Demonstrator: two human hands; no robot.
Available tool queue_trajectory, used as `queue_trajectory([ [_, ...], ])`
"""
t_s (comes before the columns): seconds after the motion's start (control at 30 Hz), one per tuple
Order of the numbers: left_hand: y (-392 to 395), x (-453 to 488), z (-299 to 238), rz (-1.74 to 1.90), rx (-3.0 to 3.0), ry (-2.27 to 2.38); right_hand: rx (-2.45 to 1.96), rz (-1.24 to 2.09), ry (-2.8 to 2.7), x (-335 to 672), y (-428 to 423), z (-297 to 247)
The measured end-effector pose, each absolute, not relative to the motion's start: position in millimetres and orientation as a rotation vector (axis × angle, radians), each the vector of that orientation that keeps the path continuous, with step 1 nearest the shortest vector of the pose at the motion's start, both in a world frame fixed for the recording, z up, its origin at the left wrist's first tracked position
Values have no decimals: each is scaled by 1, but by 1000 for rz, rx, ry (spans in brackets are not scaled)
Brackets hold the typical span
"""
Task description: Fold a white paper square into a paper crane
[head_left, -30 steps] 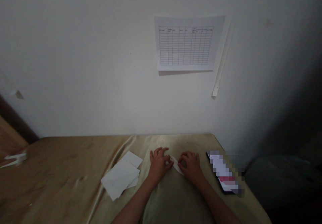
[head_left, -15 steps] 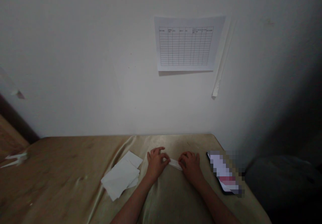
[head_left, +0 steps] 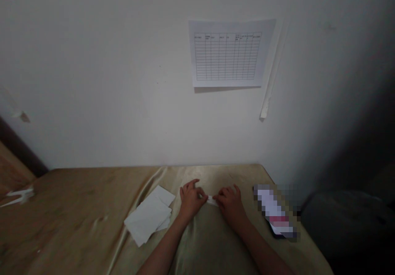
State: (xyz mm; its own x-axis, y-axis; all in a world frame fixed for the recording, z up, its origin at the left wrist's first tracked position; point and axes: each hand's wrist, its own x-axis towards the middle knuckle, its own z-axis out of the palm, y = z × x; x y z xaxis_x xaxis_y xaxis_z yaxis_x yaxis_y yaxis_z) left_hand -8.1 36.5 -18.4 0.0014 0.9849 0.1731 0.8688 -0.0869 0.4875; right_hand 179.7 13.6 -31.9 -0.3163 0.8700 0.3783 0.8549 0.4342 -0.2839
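A narrow strip of folded white paper lies between my two hands, low over the gold cloth. My left hand pinches its left end between thumb and forefinger, the other fingers lifted. On the strip's right part, my right hand is closed with thumb and fingertips; it covers that end of the paper. Left of my left hand, a loose stack of white paper sheets rests on the cloth.
A phone, partly blurred out, lies near the table's right edge. White scraps sit at the far left. The wall behind carries a taped sheet with a printed table. A dark shape stands beyond the right edge.
My right hand has moved left along the paper strip, closer to my left hand, so less of the strip shows. My left hand stays nearly in place.
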Motion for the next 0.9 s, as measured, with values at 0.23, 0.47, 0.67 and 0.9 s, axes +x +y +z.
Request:
queue_trajectory([
  [0.23,36,-7,-19,718,2032,1971,-1484,69,-2218,179,12,-29],
  [0.47,40,-8,-22,686,2030,2018,-1504,102,-2257,179,8,-23],
  [0.67,45,-16,-24,668,2055,1948,-1514,113,-2257,178,7,-20],
  [0.9,51,-28,-20,621,2056,1872,-1520,118,-2234,179,6,-20],
])
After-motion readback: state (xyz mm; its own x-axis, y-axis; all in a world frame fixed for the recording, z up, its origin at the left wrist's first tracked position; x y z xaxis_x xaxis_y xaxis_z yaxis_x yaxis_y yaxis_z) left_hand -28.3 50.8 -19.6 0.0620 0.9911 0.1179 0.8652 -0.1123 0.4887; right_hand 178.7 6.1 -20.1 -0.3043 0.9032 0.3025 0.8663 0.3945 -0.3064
